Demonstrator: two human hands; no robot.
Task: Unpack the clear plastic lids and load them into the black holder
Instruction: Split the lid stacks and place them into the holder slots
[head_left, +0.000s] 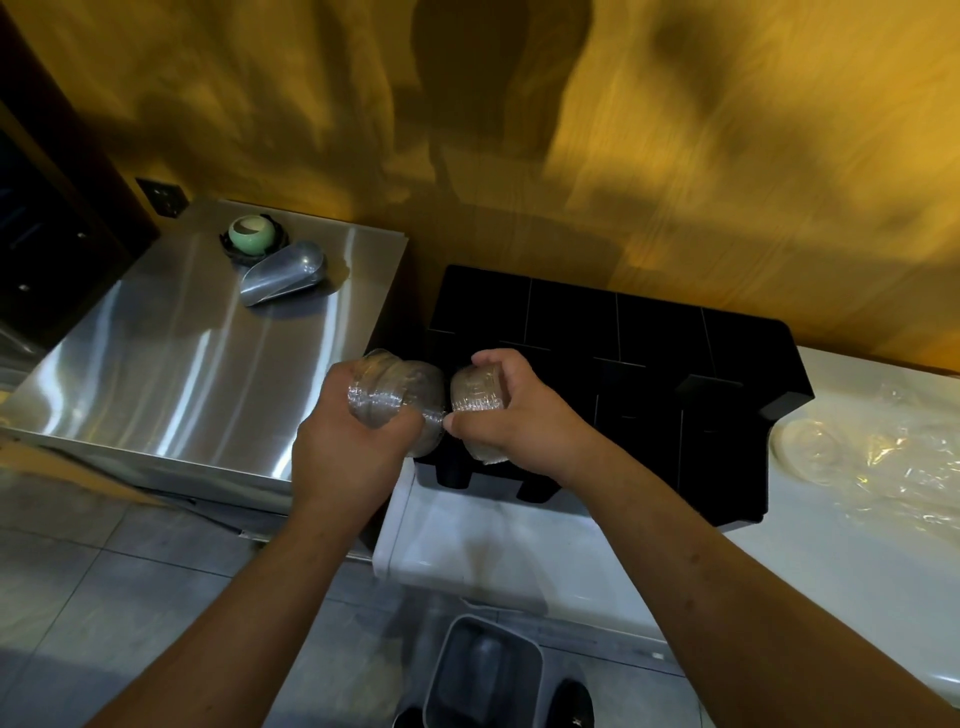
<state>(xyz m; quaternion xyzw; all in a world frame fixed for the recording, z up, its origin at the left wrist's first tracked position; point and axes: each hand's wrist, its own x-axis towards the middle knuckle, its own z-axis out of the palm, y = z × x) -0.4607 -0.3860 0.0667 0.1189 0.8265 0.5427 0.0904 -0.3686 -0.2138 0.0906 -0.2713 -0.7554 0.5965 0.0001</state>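
I hold two stacks of clear plastic lids side by side, just above the front left corner of the black holder (649, 332). My left hand (345, 441) grips the left stack of lids (395, 387) from below. My right hand (511, 410) wraps over the right stack of lids (475, 389). The two stacks almost touch between my thumbs. The black holder stands on the white counter (519, 540) against the wall, with several open compartments that look dark inside.
A steel-topped unit (171, 364) on the left carries a metal scoop (283, 278) and a green round cup (253, 234). Crumpled clear wrapping (872, 457) lies on the counter at right. A grey bin (483, 670) stands on the tiled floor below.
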